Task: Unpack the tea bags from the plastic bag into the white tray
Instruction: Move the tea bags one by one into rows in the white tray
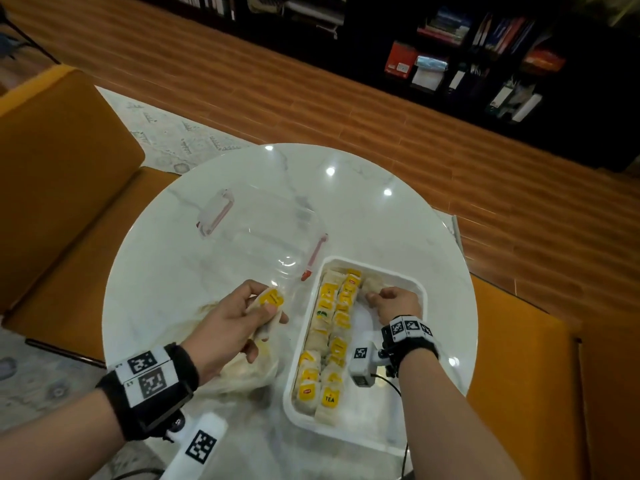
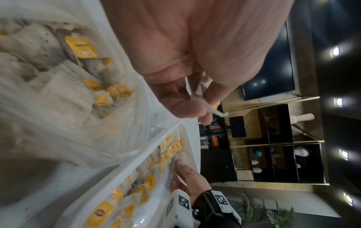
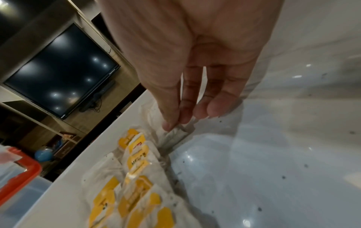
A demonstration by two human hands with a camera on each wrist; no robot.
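The white tray (image 1: 382, 269) stands on the round marble table, with two rows of yellow-tagged tea bags (image 1: 332, 327) along its left side. At the tray's far end my right hand (image 1: 375, 296) pinches the top edge of one tea bag (image 3: 173, 134) that stands against the rows. My left hand (image 1: 266, 308) hovers left of the tray and grips a small bunch of tea bags (image 1: 272, 299) with a yellow tag on top; a paper corner (image 2: 199, 95) pokes out between its fingers. Under that hand lies the crumpled plastic bag (image 1: 249, 374), with more tea bags (image 2: 78, 86) inside.
A clear plastic box with red clips (image 1: 263, 237) lies beyond the left hand, near the tray's far left corner. The tray's right half (image 3: 263, 169) is bare, with dark specks. Orange chairs (image 1: 62, 161) flank the table, whose edge curves close on the right.
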